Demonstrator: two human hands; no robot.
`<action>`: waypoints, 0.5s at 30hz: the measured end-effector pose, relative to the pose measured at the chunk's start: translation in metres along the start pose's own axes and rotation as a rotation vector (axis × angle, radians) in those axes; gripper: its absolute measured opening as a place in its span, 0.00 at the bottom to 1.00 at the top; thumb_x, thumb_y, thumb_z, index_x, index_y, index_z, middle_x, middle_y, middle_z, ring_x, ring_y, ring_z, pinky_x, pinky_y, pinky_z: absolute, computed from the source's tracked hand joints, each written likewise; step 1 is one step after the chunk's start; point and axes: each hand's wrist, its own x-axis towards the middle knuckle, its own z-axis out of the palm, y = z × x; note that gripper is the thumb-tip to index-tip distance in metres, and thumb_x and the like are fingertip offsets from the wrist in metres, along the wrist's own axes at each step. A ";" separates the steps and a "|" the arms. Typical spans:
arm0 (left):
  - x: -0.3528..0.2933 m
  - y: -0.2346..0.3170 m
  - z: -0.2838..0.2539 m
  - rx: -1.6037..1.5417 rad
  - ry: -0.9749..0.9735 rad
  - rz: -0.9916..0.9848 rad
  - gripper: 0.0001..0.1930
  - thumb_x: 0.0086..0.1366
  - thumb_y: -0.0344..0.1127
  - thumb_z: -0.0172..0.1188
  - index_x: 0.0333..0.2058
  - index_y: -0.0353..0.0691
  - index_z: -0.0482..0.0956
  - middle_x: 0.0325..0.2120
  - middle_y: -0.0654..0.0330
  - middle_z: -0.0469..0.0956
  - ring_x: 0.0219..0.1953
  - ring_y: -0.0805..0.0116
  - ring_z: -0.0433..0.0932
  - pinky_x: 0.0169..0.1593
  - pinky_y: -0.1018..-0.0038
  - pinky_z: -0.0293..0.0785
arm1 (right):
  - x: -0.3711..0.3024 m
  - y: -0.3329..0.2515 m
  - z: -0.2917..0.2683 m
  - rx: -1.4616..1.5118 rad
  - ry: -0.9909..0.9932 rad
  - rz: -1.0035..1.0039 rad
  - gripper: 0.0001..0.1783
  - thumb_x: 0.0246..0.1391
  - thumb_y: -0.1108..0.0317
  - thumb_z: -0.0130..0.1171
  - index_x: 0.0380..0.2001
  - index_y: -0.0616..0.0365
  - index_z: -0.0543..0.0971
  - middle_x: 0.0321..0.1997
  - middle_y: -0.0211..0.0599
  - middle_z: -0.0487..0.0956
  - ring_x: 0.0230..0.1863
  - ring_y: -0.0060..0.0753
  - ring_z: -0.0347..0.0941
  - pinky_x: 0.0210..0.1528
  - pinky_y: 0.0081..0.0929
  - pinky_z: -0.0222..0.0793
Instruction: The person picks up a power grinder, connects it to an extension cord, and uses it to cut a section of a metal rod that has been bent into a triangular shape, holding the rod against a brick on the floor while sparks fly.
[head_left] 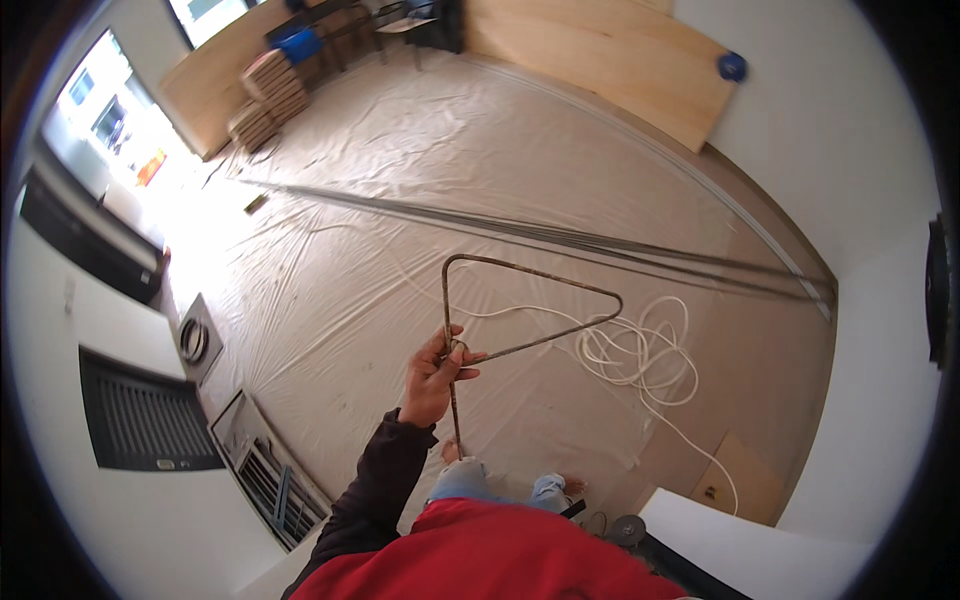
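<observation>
My left hand point(430, 380) is closed around a thin, rusty-brown metal rod point(530, 268) bent into a triangle. Thumb and fingers pinch it at the lower left corner, where the bends meet. One straight end of the rod runs down from my fingers toward my foot. The triangle is held up over the plastic-covered floor, its long point toward the right. My right hand does not show. Beyond the triangle, a bundle of long, straight metal rods point(480, 222) lies across the floor.
A loosely coiled white cable point(640, 360) lies right of the triangle. Wrinkled plastic sheeting point(330, 330) covers the floor. A metal frame point(275, 475) rests at lower left. Stacked packs point(272, 85) stand at the back left; plywood panels point(610, 60) line the far wall. A white board point(740, 550) is at lower right.
</observation>
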 end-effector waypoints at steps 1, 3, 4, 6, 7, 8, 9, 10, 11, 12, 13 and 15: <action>-0.006 0.013 -0.030 -0.037 0.018 0.022 0.21 0.70 0.34 0.49 0.57 0.30 0.60 0.33 0.63 0.74 0.44 0.65 0.79 0.39 0.79 0.79 | 0.010 0.006 0.003 -0.021 0.013 -0.022 0.18 0.40 0.74 0.50 0.37 0.71 0.75 0.33 0.47 0.79 0.32 0.43 0.75 0.40 0.39 0.72; -0.015 0.031 -0.092 -0.131 0.059 0.075 0.21 0.70 0.34 0.48 0.57 0.30 0.61 0.31 0.64 0.73 0.43 0.64 0.80 0.38 0.80 0.78 | 0.030 -0.006 0.001 -0.078 0.033 -0.089 0.17 0.41 0.75 0.50 0.36 0.71 0.76 0.32 0.47 0.79 0.31 0.43 0.74 0.40 0.39 0.72; -0.017 0.044 -0.122 -0.175 0.078 0.097 0.20 0.70 0.34 0.48 0.57 0.31 0.61 0.30 0.65 0.72 0.43 0.64 0.80 0.38 0.80 0.78 | 0.042 -0.018 0.007 -0.087 0.023 -0.128 0.17 0.41 0.75 0.50 0.36 0.71 0.76 0.32 0.47 0.79 0.31 0.42 0.74 0.39 0.39 0.72; -0.020 0.066 -0.165 -0.234 0.106 0.144 0.20 0.70 0.33 0.48 0.57 0.31 0.61 0.29 0.66 0.71 0.42 0.64 0.80 0.37 0.80 0.78 | 0.054 -0.046 0.040 -0.076 -0.026 -0.226 0.16 0.40 0.74 0.50 0.34 0.71 0.76 0.31 0.46 0.79 0.29 0.44 0.74 0.40 0.39 0.72; -0.028 0.074 -0.190 -0.224 0.169 0.147 0.20 0.70 0.33 0.48 0.57 0.32 0.62 0.28 0.66 0.71 0.41 0.65 0.80 0.37 0.81 0.78 | 0.057 -0.061 0.090 -0.119 -0.048 -0.203 0.15 0.40 0.74 0.51 0.34 0.71 0.75 0.30 0.45 0.79 0.29 0.44 0.74 0.40 0.39 0.72; -0.033 0.081 -0.216 -0.239 0.210 0.147 0.19 0.69 0.33 0.49 0.56 0.34 0.63 0.27 0.67 0.71 0.40 0.66 0.80 0.37 0.81 0.78 | 0.051 -0.079 0.129 -0.150 -0.047 -0.198 0.15 0.39 0.74 0.51 0.33 0.70 0.75 0.30 0.44 0.78 0.30 0.44 0.75 0.41 0.38 0.73; -0.037 0.082 -0.237 -0.254 0.263 0.155 0.18 0.69 0.33 0.50 0.56 0.35 0.65 0.27 0.67 0.70 0.39 0.67 0.79 0.37 0.82 0.77 | 0.045 -0.102 0.181 -0.180 -0.065 -0.191 0.14 0.39 0.74 0.51 0.32 0.69 0.75 0.29 0.43 0.78 0.30 0.44 0.75 0.41 0.38 0.73; -0.039 0.082 -0.259 -0.251 0.302 0.187 0.18 0.69 0.33 0.50 0.55 0.35 0.65 0.27 0.67 0.70 0.38 0.68 0.79 0.36 0.82 0.77 | 0.036 -0.123 0.233 -0.225 -0.083 -0.198 0.13 0.39 0.73 0.52 0.32 0.68 0.75 0.29 0.42 0.78 0.30 0.44 0.75 0.42 0.38 0.73; -0.033 0.085 -0.278 -0.255 0.318 0.215 0.18 0.69 0.33 0.50 0.55 0.35 0.66 0.26 0.67 0.70 0.38 0.69 0.79 0.35 0.82 0.76 | 0.019 -0.140 0.279 -0.233 -0.100 -0.201 0.13 0.38 0.73 0.52 0.31 0.68 0.75 0.28 0.41 0.77 0.30 0.44 0.75 0.42 0.38 0.73; -0.030 0.090 -0.296 -0.266 0.333 0.248 0.17 0.69 0.33 0.50 0.55 0.35 0.66 0.26 0.67 0.70 0.37 0.70 0.79 0.34 0.82 0.76 | 0.019 -0.153 0.305 -0.436 0.029 -0.324 0.13 0.38 0.74 0.52 0.32 0.68 0.74 0.29 0.41 0.78 0.31 0.45 0.76 0.44 0.37 0.73; -0.026 0.095 -0.313 -0.256 0.381 0.244 0.17 0.68 0.33 0.51 0.54 0.35 0.67 0.26 0.67 0.70 0.37 0.70 0.79 0.33 0.82 0.75 | 0.024 -0.168 0.328 -0.567 0.054 -0.369 0.14 0.38 0.74 0.52 0.32 0.67 0.74 0.30 0.42 0.78 0.32 0.45 0.76 0.44 0.37 0.73; -0.014 0.105 -0.346 -0.228 0.479 0.236 0.17 0.68 0.32 0.51 0.53 0.35 0.68 0.26 0.67 0.70 0.36 0.72 0.78 0.31 0.82 0.73 | 0.037 -0.199 0.374 -0.760 0.097 -0.429 0.14 0.38 0.74 0.52 0.33 0.67 0.74 0.30 0.42 0.78 0.33 0.45 0.76 0.45 0.37 0.73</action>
